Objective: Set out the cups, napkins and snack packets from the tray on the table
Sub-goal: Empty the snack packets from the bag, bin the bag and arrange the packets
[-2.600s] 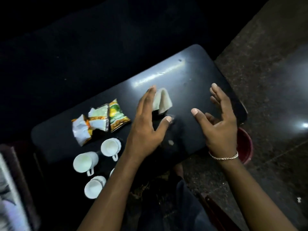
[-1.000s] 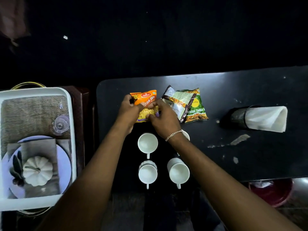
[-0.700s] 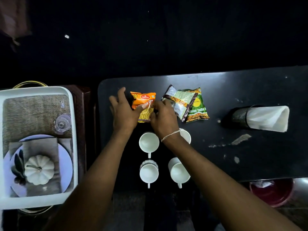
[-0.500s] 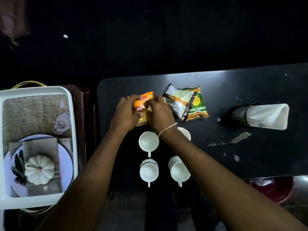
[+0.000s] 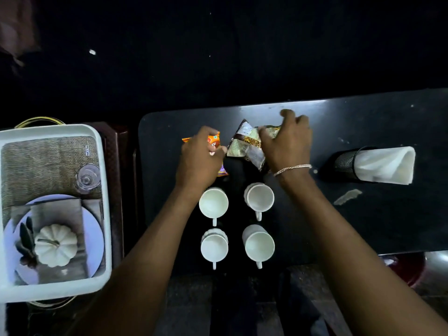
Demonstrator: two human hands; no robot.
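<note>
Several white cups stand in a square block on the black table [image 5: 363,226], among them the far-left cup [image 5: 213,202] and the near-right cup [image 5: 259,243]. Just beyond the cups, my left hand [image 5: 198,161] closes on an orange snack packet [image 5: 214,141]. My right hand [image 5: 286,144] grips the brown and green snack packets [image 5: 244,144], lifting their right end. White napkins [image 5: 385,164] poke out of a black mesh holder [image 5: 341,163] lying on its side at the right.
A white tray [image 5: 104,190] sits left of the table, holding a woven mat, a small glass [image 5: 88,177], a plate with folded cloth and a white pumpkin ornament [image 5: 55,248]. A red bowl [image 5: 409,267] lies below the table's near right edge.
My right hand has left the orange packet and moved right onto the brown and green packets, lifting them. My left hand stays on the orange packet.
</note>
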